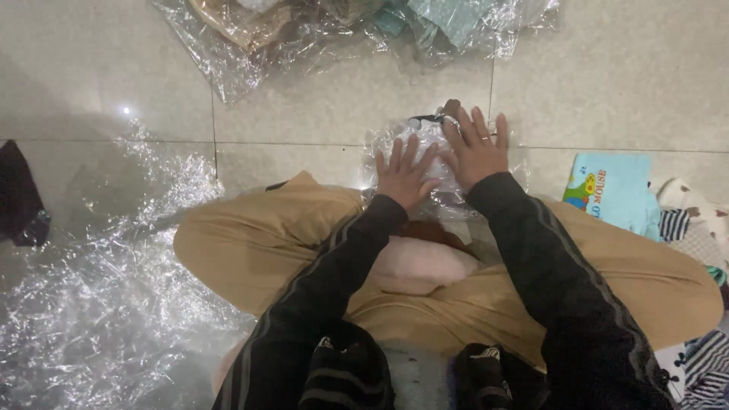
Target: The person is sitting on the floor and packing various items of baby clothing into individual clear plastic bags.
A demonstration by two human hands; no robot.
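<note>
Head view, looking straight down over my crossed legs in tan trousers (250,243) on a pale tiled floor (334,106). My left hand (405,176) lies flat, fingers spread wide, palm down on a clear plastic packet (425,140) that rests on the floor just ahead of my shins. My right hand (477,148) is likewise flat and open, fingers together-to-slightly-fanned, pressing the same packet just beside the left; neither hand grips anything. A dark item shows at the packet's far edge, under the right fingertips; I cannot tell what it is. Something pink and soft (418,266) sits in my lap between the forearms. To my left, a large sheet of crinkled clear film (99,304) covers the floor. At the top edge, more bagged clothing in clear wrap (334,23). To my right, a light blue printed garment (611,190) lies beside striped and patterned fabrics (695,228).
</note>
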